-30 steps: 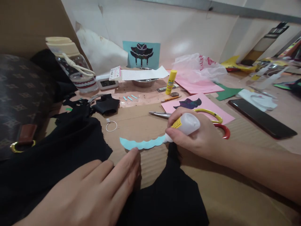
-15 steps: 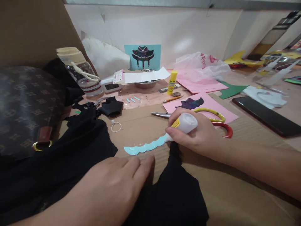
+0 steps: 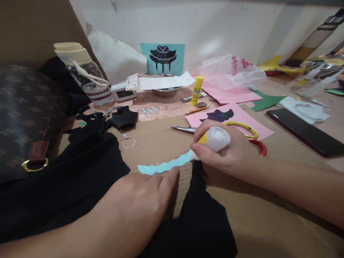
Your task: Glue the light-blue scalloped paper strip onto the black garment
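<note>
My right hand [image 3: 219, 150] is wrapped round a translucent white glue bottle [image 3: 217, 138] with a yellow label. The bottle is tilted, and its tip meets the right end of a light-blue scalloped paper strip [image 3: 165, 166]. Wet glue shines at the strip's left end. Along the lower edge of the strip lies my left hand [image 3: 147, 195], holding nothing, its fingers stretched out and its fingertips at the paper. Beneath both hands are cardboard [image 3: 153, 138] and black fabric [image 3: 204, 218]. Scissors [image 3: 185, 129] with yellow and red handles lie partly hidden behind my right hand.
Behind stand a glue stick [image 3: 197, 91], a metal bowl [image 3: 166, 92] and a water bottle [image 3: 91, 84]. A blue card [image 3: 143, 53] with a beaded dark shape leans at the wall. A phone [image 3: 303, 132] lies right; a brown patterned bag [image 3: 24, 118] sits left.
The left fingertips have come up against the strip's lower edge. My right hand and the glue bottle have shifted slightly right, still at the strip's right end. The camera view has tilted a little.
</note>
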The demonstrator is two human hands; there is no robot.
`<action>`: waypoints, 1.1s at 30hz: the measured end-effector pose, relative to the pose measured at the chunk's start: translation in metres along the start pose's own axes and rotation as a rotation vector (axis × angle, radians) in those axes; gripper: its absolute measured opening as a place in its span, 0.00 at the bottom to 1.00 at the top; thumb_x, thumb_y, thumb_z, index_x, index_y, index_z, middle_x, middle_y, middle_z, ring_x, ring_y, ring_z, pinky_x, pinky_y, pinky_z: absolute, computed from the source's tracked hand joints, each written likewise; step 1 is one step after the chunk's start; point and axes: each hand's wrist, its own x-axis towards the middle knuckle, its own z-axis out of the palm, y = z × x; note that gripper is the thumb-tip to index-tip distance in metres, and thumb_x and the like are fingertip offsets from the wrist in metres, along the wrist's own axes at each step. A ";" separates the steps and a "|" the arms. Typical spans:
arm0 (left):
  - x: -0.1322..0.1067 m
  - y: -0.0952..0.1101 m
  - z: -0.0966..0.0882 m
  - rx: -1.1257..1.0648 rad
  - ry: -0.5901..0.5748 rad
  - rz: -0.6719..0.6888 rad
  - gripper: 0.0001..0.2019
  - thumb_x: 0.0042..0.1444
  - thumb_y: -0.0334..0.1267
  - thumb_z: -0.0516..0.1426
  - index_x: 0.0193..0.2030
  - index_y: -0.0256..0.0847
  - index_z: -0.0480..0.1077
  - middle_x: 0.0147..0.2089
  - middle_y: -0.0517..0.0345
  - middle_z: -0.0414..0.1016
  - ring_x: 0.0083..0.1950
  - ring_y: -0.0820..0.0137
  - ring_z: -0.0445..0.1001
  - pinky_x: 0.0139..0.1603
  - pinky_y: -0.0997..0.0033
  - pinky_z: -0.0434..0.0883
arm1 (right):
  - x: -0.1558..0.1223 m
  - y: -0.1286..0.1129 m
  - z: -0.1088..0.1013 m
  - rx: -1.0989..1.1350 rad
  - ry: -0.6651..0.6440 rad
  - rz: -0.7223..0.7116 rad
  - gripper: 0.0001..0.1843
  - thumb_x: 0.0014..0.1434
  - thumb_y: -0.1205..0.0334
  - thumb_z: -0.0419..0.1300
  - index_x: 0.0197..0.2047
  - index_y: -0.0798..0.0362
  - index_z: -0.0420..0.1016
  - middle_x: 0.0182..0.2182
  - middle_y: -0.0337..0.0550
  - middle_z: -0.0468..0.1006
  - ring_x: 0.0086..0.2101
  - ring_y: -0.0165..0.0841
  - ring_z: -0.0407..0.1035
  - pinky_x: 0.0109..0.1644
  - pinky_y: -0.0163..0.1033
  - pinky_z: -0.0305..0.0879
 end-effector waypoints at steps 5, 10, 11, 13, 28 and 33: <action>-0.003 -0.003 0.008 0.042 -0.084 0.039 0.30 0.54 0.28 0.53 0.66 0.37 0.63 0.41 0.51 0.82 0.35 0.63 0.80 0.37 0.66 0.78 | 0.001 0.000 -0.005 -0.068 0.025 -0.010 0.14 0.58 0.55 0.67 0.29 0.48 0.66 0.21 0.33 0.72 0.21 0.29 0.64 0.24 0.37 0.59; 0.004 0.000 0.007 0.125 -0.190 0.077 0.34 0.50 0.30 0.56 0.67 0.33 0.65 0.44 0.44 0.82 0.35 0.57 0.81 0.35 0.58 0.80 | 0.001 -0.006 -0.007 0.087 0.105 -0.009 0.09 0.59 0.59 0.66 0.31 0.48 0.69 0.22 0.33 0.70 0.21 0.28 0.64 0.23 0.37 0.60; 0.005 0.001 0.006 0.136 -0.209 0.086 0.35 0.50 0.30 0.56 0.68 0.33 0.64 0.44 0.44 0.82 0.35 0.56 0.81 0.34 0.57 0.80 | 0.001 -0.007 -0.006 0.094 0.095 -0.015 0.09 0.58 0.60 0.66 0.31 0.48 0.69 0.22 0.33 0.71 0.21 0.28 0.65 0.22 0.36 0.60; 0.007 0.002 0.005 0.145 -0.236 0.108 0.36 0.50 0.29 0.56 0.69 0.30 0.63 0.43 0.43 0.82 0.34 0.56 0.81 0.32 0.56 0.81 | 0.000 -0.007 -0.004 0.071 0.053 -0.036 0.09 0.58 0.59 0.67 0.31 0.48 0.70 0.22 0.33 0.72 0.21 0.28 0.66 0.23 0.36 0.61; -0.003 -0.004 0.011 0.051 -0.129 0.033 0.33 0.52 0.31 0.54 0.68 0.38 0.62 0.44 0.48 0.82 0.37 0.60 0.81 0.37 0.63 0.77 | -0.002 -0.004 0.000 -0.057 0.001 -0.077 0.09 0.57 0.60 0.67 0.30 0.50 0.70 0.21 0.31 0.74 0.19 0.25 0.63 0.21 0.33 0.58; -0.003 -0.002 0.012 0.080 -0.088 0.055 0.33 0.52 0.30 0.54 0.68 0.36 0.64 0.41 0.47 0.82 0.35 0.59 0.80 0.36 0.61 0.78 | -0.001 -0.002 -0.002 -0.085 0.003 -0.091 0.10 0.57 0.59 0.67 0.30 0.49 0.70 0.21 0.31 0.74 0.20 0.26 0.65 0.22 0.33 0.60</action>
